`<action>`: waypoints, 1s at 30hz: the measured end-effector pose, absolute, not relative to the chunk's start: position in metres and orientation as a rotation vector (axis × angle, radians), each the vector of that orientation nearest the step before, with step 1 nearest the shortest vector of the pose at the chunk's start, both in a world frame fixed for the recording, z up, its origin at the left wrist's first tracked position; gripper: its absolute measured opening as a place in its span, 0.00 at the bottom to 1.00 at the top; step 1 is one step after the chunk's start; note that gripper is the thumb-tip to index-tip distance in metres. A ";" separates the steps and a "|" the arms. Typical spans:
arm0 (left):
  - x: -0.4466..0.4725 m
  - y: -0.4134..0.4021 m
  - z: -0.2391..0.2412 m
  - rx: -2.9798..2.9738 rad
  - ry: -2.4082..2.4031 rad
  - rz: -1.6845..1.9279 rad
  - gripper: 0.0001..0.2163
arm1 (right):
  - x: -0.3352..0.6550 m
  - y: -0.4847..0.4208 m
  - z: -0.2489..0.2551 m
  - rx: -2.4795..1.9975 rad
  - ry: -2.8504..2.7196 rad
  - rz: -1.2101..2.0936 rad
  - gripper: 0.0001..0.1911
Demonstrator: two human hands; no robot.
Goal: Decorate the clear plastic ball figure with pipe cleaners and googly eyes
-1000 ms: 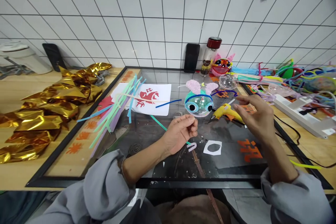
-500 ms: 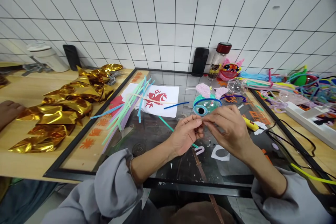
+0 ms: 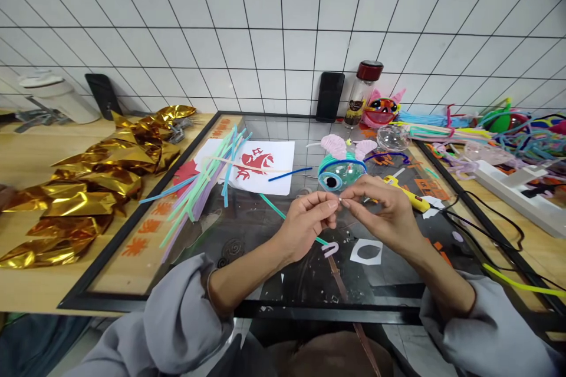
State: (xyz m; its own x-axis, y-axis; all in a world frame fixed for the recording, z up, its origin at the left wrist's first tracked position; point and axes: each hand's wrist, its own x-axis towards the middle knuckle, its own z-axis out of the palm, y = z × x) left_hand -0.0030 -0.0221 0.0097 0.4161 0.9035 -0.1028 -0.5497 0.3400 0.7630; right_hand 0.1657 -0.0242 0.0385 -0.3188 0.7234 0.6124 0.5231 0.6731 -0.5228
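My left hand [image 3: 309, 221] and my right hand [image 3: 382, 206] meet fingertip to fingertip over the dark glass tabletop. Both are closed in a pinch, and whatever lies between them is too small to make out. Just behind the fingers stands a clear ball [image 3: 354, 172] wrapped with teal pipe cleaner, bearing a blue-ringed eye [image 3: 331, 181] and pink ears [image 3: 333, 145]. A dark blue pipe cleaner [image 3: 389, 156] curls out to its right. Under my hands lie a bent pale-pink pipe cleaner [image 3: 331, 249] and a white paper scrap with a round hole [image 3: 366, 244].
Pipe cleaners [image 3: 206, 179] lie bundled across white paper with a red cutout [image 3: 283, 159]. A yellow glue gun [image 3: 415, 201] with a black cord is on the right, near a white power strip [image 3: 522, 194]. Gold foil [image 3: 92, 188] spreads leftward; a bottle [image 3: 360, 97] and phone [image 3: 329, 97] stand behind.
The view has shifted slightly, moving the table contents left in the picture. My right fingers have opened out a little from their curl, still pinching at the left fingertips. More of the glue gun shows.
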 end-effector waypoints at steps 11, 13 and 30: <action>-0.004 -0.023 0.011 0.740 0.559 1.004 0.15 | 0.164 -0.024 0.037 -0.873 -1.991 0.328 0.04; -0.005 -0.023 0.010 0.767 0.569 1.011 0.15 | 0.164 -0.025 0.037 -0.865 -2.017 0.270 0.04; -0.003 -0.023 0.008 0.865 0.671 1.080 0.15 | 0.161 -0.029 0.033 -0.908 -1.977 0.234 0.04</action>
State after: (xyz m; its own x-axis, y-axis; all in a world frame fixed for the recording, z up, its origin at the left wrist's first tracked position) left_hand -0.0025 -0.0228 0.0081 0.3389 0.9393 -0.0536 -0.4648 0.2166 0.8585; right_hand 0.1615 -0.0286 0.0331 -0.3070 0.6790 0.6669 0.5046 0.7103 -0.4908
